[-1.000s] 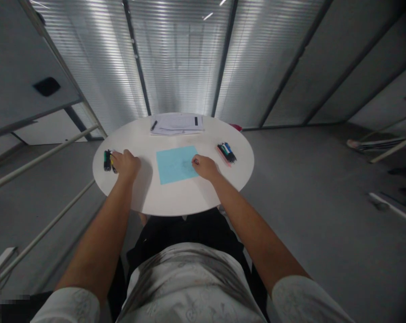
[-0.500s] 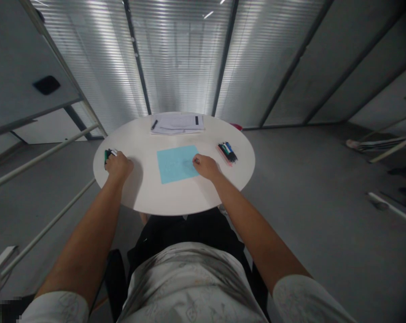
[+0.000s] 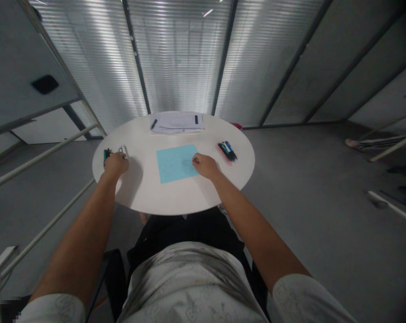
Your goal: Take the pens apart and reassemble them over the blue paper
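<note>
At the left side of the white round table (image 3: 145, 197), my left hand (image 3: 116, 165) is closed at a slim white pen-like thing (image 3: 124, 150), its tip pointing away from me. Its exact kind is too small to tell. Just left of these fingers lie green and black items (image 3: 106, 154), partly covered by the hand. My right hand (image 3: 205, 166) rests at the right edge of a light blue sheet (image 3: 172, 166), its fingers pinched together. Something small and dark shows between those fingertips, but I cannot make it out.
A bundle of pens (image 3: 227, 151) with black, blue and green parts lies on a pinkish case at the right. White papers (image 3: 178, 123) with a dark pen (image 3: 153, 124) lie at the table's far edge. Pale metal rails (image 3: 41, 157) stand at the left.
My left hand has shifted slightly, and the white pen-like thing now shows farther right, beyond its fingers. My right hand has stayed almost still at the blue sheet.
</note>
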Available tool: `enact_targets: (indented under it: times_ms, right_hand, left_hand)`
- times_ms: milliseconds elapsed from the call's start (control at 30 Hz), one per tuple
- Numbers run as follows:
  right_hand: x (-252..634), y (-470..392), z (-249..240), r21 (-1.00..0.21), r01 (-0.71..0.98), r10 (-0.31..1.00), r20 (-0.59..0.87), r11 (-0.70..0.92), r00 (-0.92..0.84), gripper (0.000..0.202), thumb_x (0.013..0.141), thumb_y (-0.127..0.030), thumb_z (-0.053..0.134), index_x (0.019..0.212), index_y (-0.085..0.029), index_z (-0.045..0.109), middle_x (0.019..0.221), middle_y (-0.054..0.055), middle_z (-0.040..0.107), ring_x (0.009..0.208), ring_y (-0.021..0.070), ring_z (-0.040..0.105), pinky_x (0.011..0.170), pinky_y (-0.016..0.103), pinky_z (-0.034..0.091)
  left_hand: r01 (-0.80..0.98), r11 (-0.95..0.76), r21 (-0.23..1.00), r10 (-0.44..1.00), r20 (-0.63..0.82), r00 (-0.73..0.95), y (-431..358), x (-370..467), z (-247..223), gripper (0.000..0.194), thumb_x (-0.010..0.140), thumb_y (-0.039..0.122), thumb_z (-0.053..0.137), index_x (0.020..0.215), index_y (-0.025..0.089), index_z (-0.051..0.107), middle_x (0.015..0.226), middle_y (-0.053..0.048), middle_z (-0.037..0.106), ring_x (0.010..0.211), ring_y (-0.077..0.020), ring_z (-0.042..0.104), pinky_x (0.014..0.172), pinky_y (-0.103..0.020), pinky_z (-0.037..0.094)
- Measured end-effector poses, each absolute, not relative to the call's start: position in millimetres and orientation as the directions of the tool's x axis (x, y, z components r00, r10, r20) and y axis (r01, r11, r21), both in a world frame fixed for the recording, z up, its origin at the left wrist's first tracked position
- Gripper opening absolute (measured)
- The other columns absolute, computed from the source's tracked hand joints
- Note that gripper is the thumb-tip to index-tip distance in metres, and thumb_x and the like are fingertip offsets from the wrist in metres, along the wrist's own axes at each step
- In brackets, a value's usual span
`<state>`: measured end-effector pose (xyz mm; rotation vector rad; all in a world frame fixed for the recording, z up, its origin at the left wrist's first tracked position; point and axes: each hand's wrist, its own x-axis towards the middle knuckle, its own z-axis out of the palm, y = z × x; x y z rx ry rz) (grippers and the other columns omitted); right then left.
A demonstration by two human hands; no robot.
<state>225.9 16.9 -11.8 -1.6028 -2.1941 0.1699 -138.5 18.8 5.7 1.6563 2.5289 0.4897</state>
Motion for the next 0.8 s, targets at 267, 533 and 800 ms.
enact_targets:
  times_ms: [267, 533, 800]
  right_hand:
    - [225.9, 18.1, -12.3, -0.34, 0.882, 0.935, 0.256, 0.326, -0.246, 0.017, 0.085, -0.023, 0.052, 0.095, -0.022, 0.066, 0.087, 0.004, 0.07, 0.074, 0.0156, 0.058, 0.061, 0.025, 0.032]
    - [225.5, 16.6, -13.4, -0.351, 0.868, 0.922, 0.293, 0.351, -0.254, 0.016, 0.084, -0.024, 0.052, 0.091, -0.022, 0.066, 0.082, 0.003, 0.07, 0.071, 0.016, 0.057, 0.059, 0.026, 0.03]
    - [215.6, 32.6, -4.9, -0.718, 0.625, 0.939, 0.335, 0.305, -0.073, 0.013, 0.08, -0.024, 0.053, 0.088, -0.022, 0.063, 0.065, -0.003, 0.061, 0.062, 0.013, 0.054, 0.058, 0.023, 0.036]
  left_hand:
    - [0.874, 0.336, 0.352, 0.861, 0.261, -0.436, 14.7, -136.9, 3.9, 0.038, 0.072, 0.018, 0.055, 0.107, 0.013, 0.07, 0.1, -0.017, 0.07, 0.096, -0.0312, 0.064, 0.087, -0.043, 0.046]
    - [0.782, 0.135, 0.608, 0.738, 0.464, -0.489, 8.4, -123.6, 20.2, 0.034, 0.077, 0.021, 0.056, 0.109, 0.017, 0.066, 0.082, -0.008, 0.068, 0.081, -0.0218, 0.062, 0.078, -0.033, 0.046]
    - [0.288, -0.254, 0.923, 0.926, 0.318, -0.205, 23.0, -54.0, 18.9, 0.035, 0.072, 0.034, 0.061, 0.098, 0.012, 0.071, 0.067, -0.001, 0.058, 0.058, -0.0105, 0.049, 0.058, -0.024, 0.041]
